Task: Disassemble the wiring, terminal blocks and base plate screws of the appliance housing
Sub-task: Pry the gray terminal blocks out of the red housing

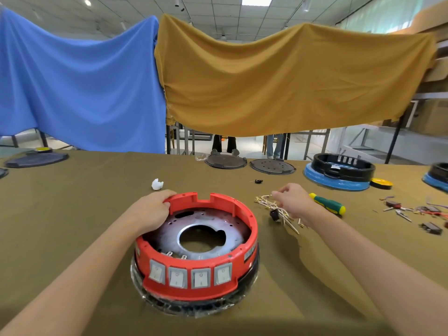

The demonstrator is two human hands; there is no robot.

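A blue-based housing [437, 178] is cut off at the right edge.

one red housing [196, 248] with four rocker switches [190, 275] sits up front. two dark round plates [249, 163] lie beyond, two blue-based housings [339, 174] right, one screwdriver [327, 204].

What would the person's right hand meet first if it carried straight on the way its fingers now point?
The right hand points left toward the red housing. Its fingertips are already at the white wire bundle; beyond that, the housing's rim probably comes next, though depth is unclear.
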